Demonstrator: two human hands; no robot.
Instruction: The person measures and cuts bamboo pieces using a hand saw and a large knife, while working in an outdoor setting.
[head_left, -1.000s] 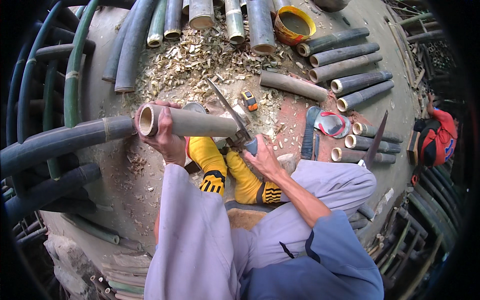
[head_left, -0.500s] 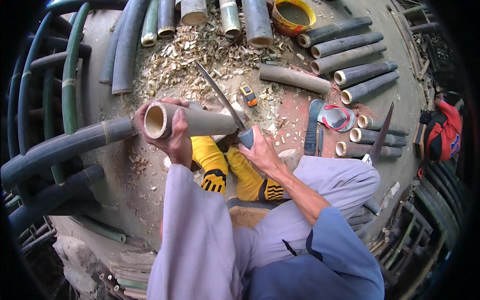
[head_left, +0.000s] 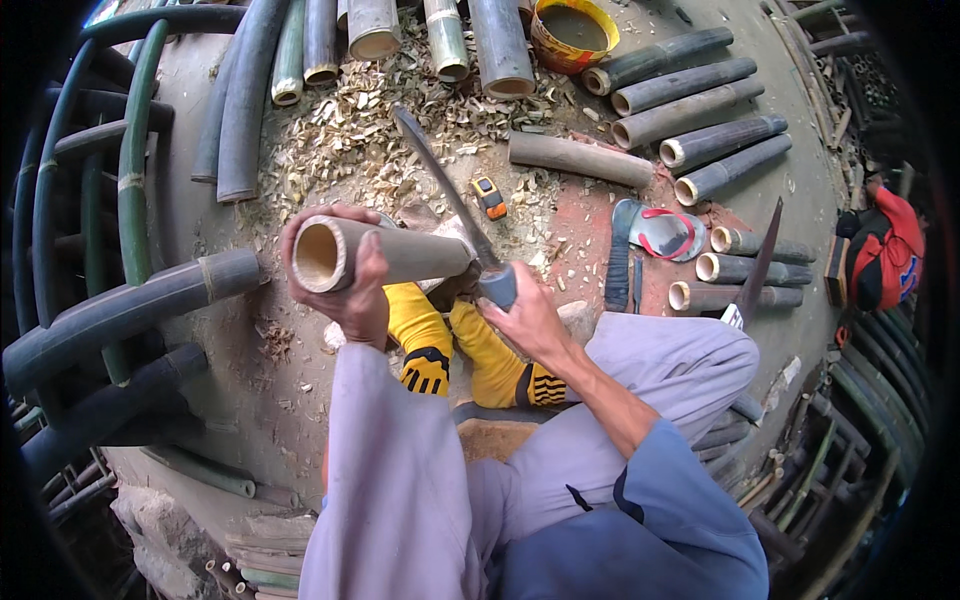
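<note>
My left hand [head_left: 352, 300] wraps round the near end of a bamboo tube [head_left: 418, 256], its hollow cut end facing back toward me on the left. The tube's far end lies just above my yellow socks [head_left: 418, 325]. My right hand [head_left: 530, 318] is closed on the blue-grey handle of a long-bladed knife [head_left: 443, 178]. Its blade slants up and left, past the far end of the tube. Whether blade and bamboo touch, I cannot tell.
Pale shavings [head_left: 390, 115] litter the ground ahead. Cut tubes [head_left: 690, 90] lie in rows ahead and right, near a bucket [head_left: 572, 38] of dark liquid. A tape measure [head_left: 489, 197], a flip-flop [head_left: 668, 232] and a saw [head_left: 762, 262] lie closer. Bamboo frames [head_left: 130, 190] stand left.
The knife's blade has turned so more of its flat side shows, and its handle has shifted slightly right. The tube has moved slightly down and right with my left hand.
</note>
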